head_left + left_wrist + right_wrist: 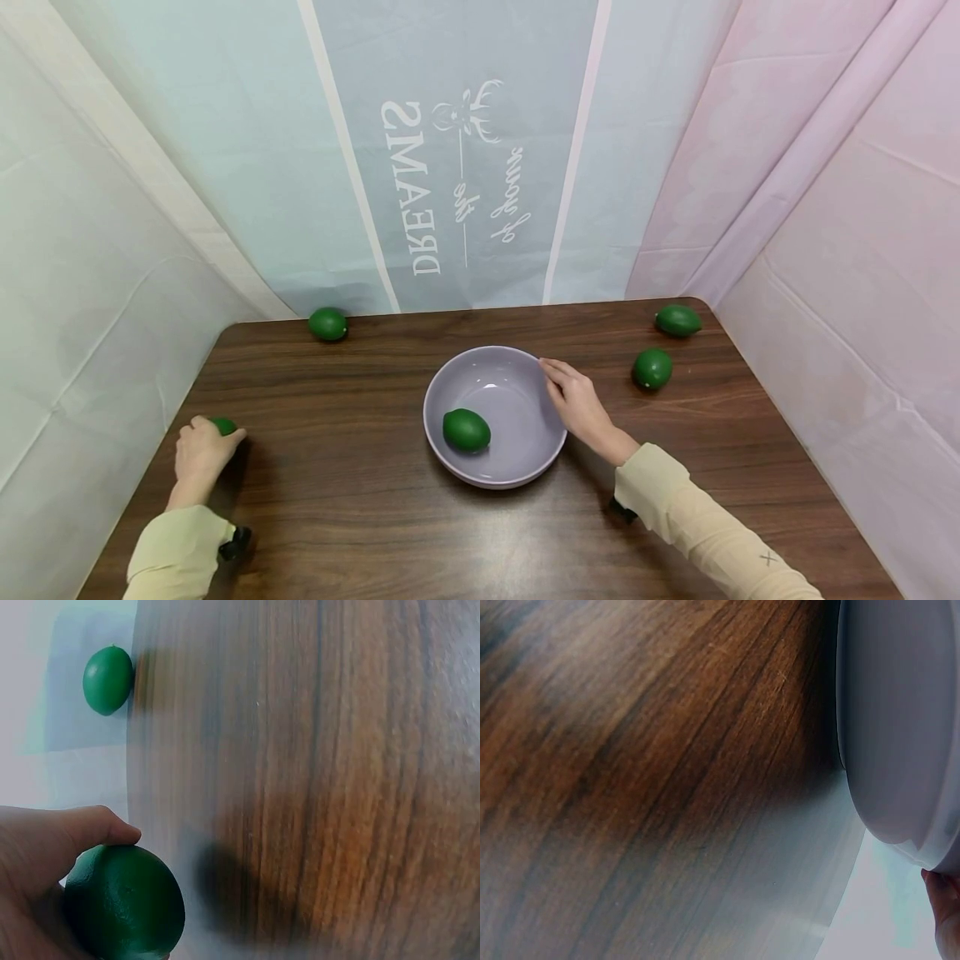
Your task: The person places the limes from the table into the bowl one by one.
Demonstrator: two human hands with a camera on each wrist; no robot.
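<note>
At the left side of the table, my left hand (204, 450) grips a green lime (127, 904), its thumb along the upper side in the left wrist view. That lime is mostly covered by the hand in the head view. My right hand (581, 407) holds the right rim of a round lavender bowl (517, 392), with fingers reaching over the edge. In the right wrist view, the bowl's outer wall (900, 720) fills the right side and only a little of the hand (943, 915) shows. One lime (467, 430) lies inside the bowl, toward its lower left.
On the dark wooden table (345, 500), a lime (327, 324) sits near the back left edge. Two more limes, one at the back right corner (678, 321) and one nearer (652, 368), lie right of the bowl. Fabric curtains (480, 167) surround the table's back and sides.
</note>
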